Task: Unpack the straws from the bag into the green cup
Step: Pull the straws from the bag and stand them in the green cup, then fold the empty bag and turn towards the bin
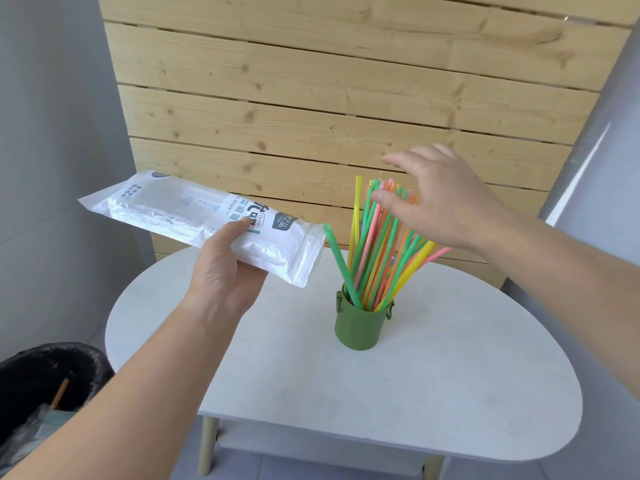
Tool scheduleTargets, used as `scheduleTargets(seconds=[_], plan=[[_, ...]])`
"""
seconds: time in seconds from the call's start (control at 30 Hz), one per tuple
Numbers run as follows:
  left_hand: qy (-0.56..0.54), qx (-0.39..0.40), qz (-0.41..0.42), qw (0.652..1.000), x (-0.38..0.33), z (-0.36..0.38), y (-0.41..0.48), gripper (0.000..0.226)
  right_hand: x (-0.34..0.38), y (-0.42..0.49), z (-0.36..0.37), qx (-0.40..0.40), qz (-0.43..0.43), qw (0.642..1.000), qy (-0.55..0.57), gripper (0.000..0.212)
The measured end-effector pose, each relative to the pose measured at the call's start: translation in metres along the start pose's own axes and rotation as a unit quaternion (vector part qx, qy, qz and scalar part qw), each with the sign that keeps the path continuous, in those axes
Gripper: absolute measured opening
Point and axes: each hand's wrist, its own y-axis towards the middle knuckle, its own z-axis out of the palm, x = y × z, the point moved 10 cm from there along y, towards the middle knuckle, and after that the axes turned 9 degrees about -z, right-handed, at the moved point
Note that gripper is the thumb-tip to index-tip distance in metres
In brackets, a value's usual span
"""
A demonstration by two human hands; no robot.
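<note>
Many coloured straws [375, 244] upright in green cup [360, 325], bag [194, 216] apart.

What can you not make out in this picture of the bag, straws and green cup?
Head view: straws, lower ends hidden inside the green cup.
Head view: bag, contents unclear through crinkled, glaring film.
Head view: left hand, fingers behind the bag.
Head view: bin, cut off by the left edge.
</note>
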Motion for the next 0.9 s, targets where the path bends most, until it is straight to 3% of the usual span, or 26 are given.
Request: scheduleTargets(seconds=[0.13,0.3,0.5,0.57,0.63,0.7,0.77,0.83,0.9], plan=[[0.0,-0.009,0.002,1.0,-0.005,-0.004,-0.003,0.014,0.001,-0.006,-0.007,0.002,-0.001,1.0,-0.007,0.07],[-0.004,-0.015,0.016,1.0,-0.018,-0.005,-0.009,0.014,0.006,-0.013,-0.034,-0.091,-0.007,0.995,0.03,0.065],[-0.023,-0.008,0.012,1.0,-0.026,-0.004,-0.018,0.016,0.043,-0.025,-0.059,-0.178,-0.039,0.98,0.082,0.032],[-0.027,-0.012,0.017,0.999,-0.032,-0.005,-0.022,0.014,0.065,-0.029,-0.056,-0.172,-0.04,0.973,0.149,0.026],[-0.029,-0.01,0.025,0.999,-0.042,-0.007,-0.029,0.015,0.083,-0.028,-0.035,-0.113,-0.003,0.962,0.248,0.03],[-0.022,-0.001,0.034,0.999,-0.055,-0.008,-0.04,0.016,0.101,-0.029,0.004,-0.011,0.069,0.929,0.363,0.034],[0.002,0.007,0.037,0.999,-0.071,-0.011,-0.054,0.018,0.125,-0.034,0.049,0.086,0.158,0.861,0.475,0.046],[0.04,0.008,0.036,0.999,-0.087,-0.019,-0.072,0.024,0.152,-0.033,0.082,0.116,0.218,0.783,0.57,0.057],[0.082,0.013,0.018,0.996,-0.097,-0.031,-0.091,0.033,0.178,-0.026,0.102,0.104,0.243,0.702,0.661,0.051]])
